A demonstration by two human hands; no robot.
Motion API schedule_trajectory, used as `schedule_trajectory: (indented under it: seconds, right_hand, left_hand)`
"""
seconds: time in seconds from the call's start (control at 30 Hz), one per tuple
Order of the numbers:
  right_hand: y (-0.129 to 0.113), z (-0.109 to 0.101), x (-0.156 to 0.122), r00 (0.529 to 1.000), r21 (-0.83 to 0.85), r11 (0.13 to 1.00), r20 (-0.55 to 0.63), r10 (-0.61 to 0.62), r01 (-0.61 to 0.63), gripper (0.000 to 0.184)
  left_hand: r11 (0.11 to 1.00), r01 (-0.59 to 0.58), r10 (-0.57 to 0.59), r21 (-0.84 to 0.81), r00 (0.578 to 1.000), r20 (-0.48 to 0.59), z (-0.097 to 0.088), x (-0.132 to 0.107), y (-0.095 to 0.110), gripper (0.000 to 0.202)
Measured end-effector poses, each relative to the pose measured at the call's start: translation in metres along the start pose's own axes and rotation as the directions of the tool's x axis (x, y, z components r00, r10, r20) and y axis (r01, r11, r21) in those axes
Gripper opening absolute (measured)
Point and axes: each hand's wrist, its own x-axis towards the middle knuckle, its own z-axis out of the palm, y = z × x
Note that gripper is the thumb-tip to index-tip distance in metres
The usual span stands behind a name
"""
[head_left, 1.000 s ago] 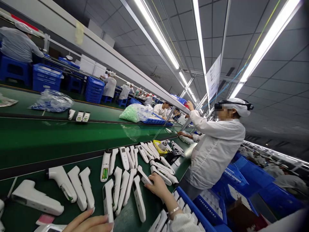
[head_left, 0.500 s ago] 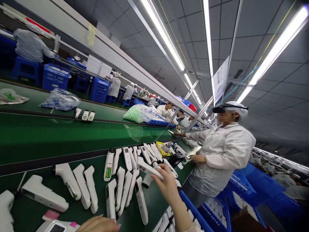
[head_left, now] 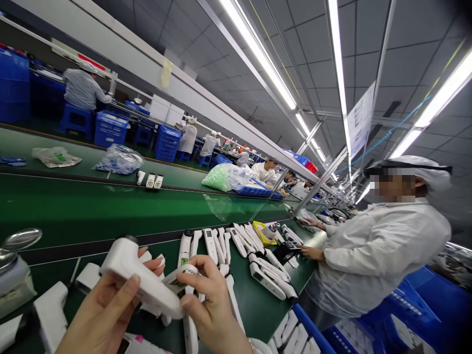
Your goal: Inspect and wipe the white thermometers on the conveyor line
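Note:
A white thermometer gun [head_left: 142,280] lies across my left hand [head_left: 105,309], whose fingers are wrapped round its body. My right hand [head_left: 212,302] pinches a small white battery cover [head_left: 184,270] at the handle end. The cover stands angled away from the handle; whether it is fully detached I cannot tell. More white thermometer guns [head_left: 267,278] lie on the green bench [head_left: 254,314], behind my hands and to the right. Others [head_left: 51,314] are at the lower left, partly hidden by my left hand.
A blue crate [head_left: 308,327] of white thermometers sits at the bench's right edge. A yellow tray [head_left: 261,233] holds a metal-topped bottle; another bottle [head_left: 16,280] stands far left. A co-worker [head_left: 379,250] stands close on the right. A green conveyor [head_left: 110,209] runs behind.
My right hand has left the thermometer it held over the right-hand group and come left. My left hand has risen with a thermometer gun, and both hands now meet at it. The view has turned left.

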Motion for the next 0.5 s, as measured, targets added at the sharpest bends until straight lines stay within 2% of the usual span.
schedule_trajectory:
  seconds: [0.07,0.17,0.27,0.33,0.43,0.5]
  right_hand:
    - [0.005,0.003,0.003,0.998,-0.026,0.999,-0.048,-0.031,0.030,0.020]
    - [0.011,0.005,0.006,0.990,-0.069,0.993,-0.094,-0.105,0.098,0.028]
    - [0.011,0.006,0.007,0.962,-0.139,0.969,-0.157,-0.223,0.202,0.041]
    - [0.007,0.008,0.003,0.913,-0.234,0.921,-0.194,-0.359,0.312,0.044]
    - [0.001,0.013,-0.014,0.836,-0.306,0.853,-0.231,-0.497,0.422,0.030]
    - [0.001,0.017,-0.033,0.836,-0.295,0.856,-0.234,-0.496,0.425,0.018]
  left_hand:
    - [0.999,0.035,-0.033,0.017,0.996,-0.088,0.002,-0.004,0.011,0.048]
    - [0.996,0.085,-0.088,-0.026,0.977,-0.193,0.011,-0.010,0.017,0.026]
    - [0.976,0.187,-0.201,-0.112,0.972,-0.125,0.020,-0.012,0.013,0.018]
    - [0.952,0.248,-0.267,-0.177,0.960,-0.088,0.023,-0.012,0.009,0.020]
    - [0.914,0.338,-0.338,-0.224,0.940,0.039,0.023,-0.015,0.005,0.019]
    - [0.899,0.382,-0.366,-0.213,0.924,0.108,0.023,-0.017,0.005,0.018]
